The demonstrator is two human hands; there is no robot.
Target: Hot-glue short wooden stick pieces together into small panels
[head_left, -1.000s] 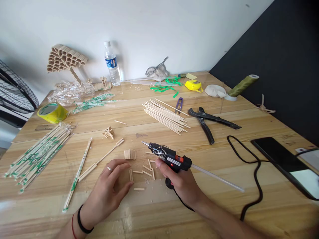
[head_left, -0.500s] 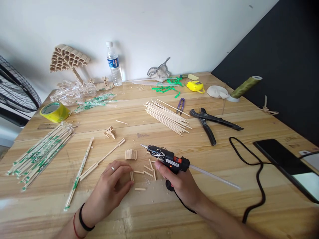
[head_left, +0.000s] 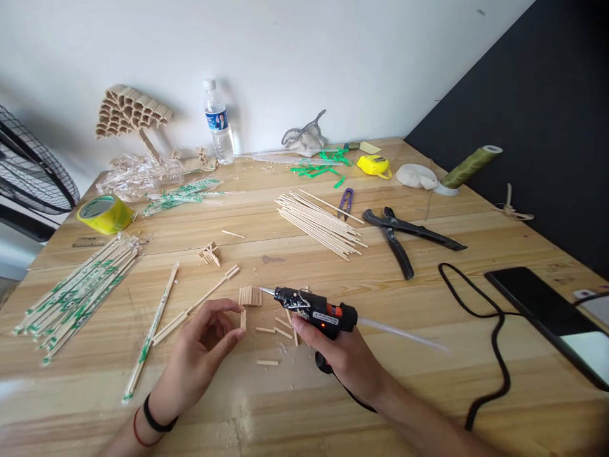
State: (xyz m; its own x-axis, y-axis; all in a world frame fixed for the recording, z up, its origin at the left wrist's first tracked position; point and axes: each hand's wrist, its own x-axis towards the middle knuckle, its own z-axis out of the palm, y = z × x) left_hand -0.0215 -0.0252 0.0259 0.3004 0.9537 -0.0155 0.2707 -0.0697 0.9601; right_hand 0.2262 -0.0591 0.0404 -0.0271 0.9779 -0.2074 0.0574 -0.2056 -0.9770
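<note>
My left hand [head_left: 197, 346] pinches a short piece of wooden stick [head_left: 243, 319] upright between thumb and fingertips. My right hand [head_left: 345, 355] is wrapped round the handle of a black hot glue gun [head_left: 314, 308] with a small red light lit. Its metal nozzle points left, close to the right end of a small block of short sticks side by side [head_left: 250, 296]; whether they touch I cannot tell. A clear glue stick [head_left: 404, 335] juts from the gun's rear. Between my hands lie several loose cut stick pieces [head_left: 265, 330].
Long thin sticks [head_left: 323, 225] lie mid-table near black cutters [head_left: 394, 238] and purple snips [head_left: 346, 202]. Wrapped chopsticks [head_left: 85, 292] and yellow tape [head_left: 104, 214] are at left. A bottle [head_left: 219, 130] stands at the back. A black cord [head_left: 499, 355] and phone [head_left: 537, 311] lie right.
My left hand has drawn slightly left and up, with the stick piece now lifted in its fingertips. My right hand has brought the glue gun left and a little down, its nozzle nearer the block.
</note>
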